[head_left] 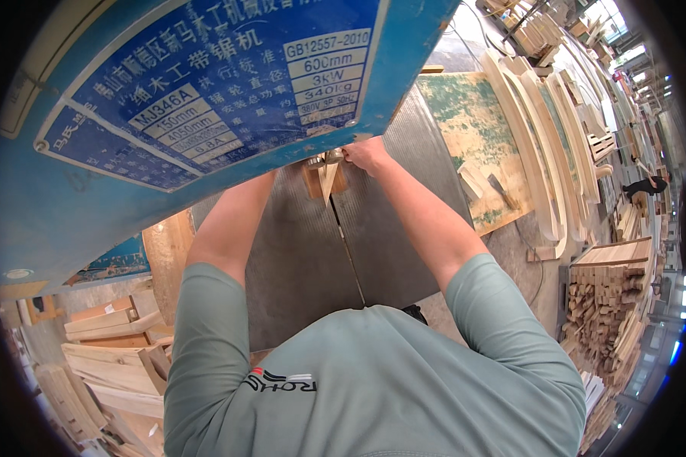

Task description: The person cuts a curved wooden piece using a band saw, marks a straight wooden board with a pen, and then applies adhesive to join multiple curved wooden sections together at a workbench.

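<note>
My right hand (367, 156) is closed beside a metal fitting (333, 157) under the blue band saw housing (404, 91). Its fingertips are partly hidden, so what they grip cannot be made out. My left forearm (232, 217) reaches up beneath the housing, which hides the left hand. Between my arms, below the fitting, a pale pointed sliver of wood (327, 185) and a brown wooden piece (312, 183) show at the far end of the slot in the dark metal saw table (297, 266).
At right lies a worn green-and-tan board (465, 122) bearing a flat-bladed hand tool (503, 190). Long curved wooden parts (537, 152) lie beyond it. Stacked wood strips (606, 297) stand lower right, and boards (114, 365) lower left. A person in dark clothes (648, 185) is far right.
</note>
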`<state>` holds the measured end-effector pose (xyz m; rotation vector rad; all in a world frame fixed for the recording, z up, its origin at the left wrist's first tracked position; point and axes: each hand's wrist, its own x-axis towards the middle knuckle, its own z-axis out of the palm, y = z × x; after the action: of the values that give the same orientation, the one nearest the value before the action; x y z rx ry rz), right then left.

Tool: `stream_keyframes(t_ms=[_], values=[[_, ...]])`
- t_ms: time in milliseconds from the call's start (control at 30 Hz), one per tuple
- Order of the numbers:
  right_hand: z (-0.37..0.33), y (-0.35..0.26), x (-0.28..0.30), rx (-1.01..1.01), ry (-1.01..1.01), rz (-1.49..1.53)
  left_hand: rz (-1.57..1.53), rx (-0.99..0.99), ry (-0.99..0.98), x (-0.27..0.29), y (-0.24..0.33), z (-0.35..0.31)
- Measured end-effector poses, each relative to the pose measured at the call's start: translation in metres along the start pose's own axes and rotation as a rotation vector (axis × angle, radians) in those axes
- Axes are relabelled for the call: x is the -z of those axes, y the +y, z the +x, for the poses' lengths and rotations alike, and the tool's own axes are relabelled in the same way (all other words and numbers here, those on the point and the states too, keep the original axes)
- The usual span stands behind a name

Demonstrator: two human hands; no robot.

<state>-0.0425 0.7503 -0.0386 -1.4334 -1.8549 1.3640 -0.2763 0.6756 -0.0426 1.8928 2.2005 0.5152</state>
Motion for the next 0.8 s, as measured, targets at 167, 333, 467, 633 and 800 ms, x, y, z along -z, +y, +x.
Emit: stream_keyframes(t_ms=[167, 333, 467, 633, 800], values=[[-0.002, -0.003, -0.002, 0.013, 0.007, 0.028, -0.03, 0.056, 0.008, 0.001, -0.008, -0.02], [0.012, 0.016, -0.002, 0.1, 0.063, -0.005, -0.063, 0.086, 0.017, 0.0, -0.006, -0.029], [0.016, 0.001, -0.001, 0.044, 0.045, -0.046, -0.073, 0.133, 0.014, 0.007, -0.016, -0.036], [0.038, -0.006, 0.018, 0.027, 0.073, -0.13, -0.11, 0.164, -0.014, 0.017, -0.021, -0.023], [0.065, -0.007, 0.041, 0.031, 0.057, -0.334, -0.153, 0.258, -0.056, 0.044, -0.044, -0.022]])
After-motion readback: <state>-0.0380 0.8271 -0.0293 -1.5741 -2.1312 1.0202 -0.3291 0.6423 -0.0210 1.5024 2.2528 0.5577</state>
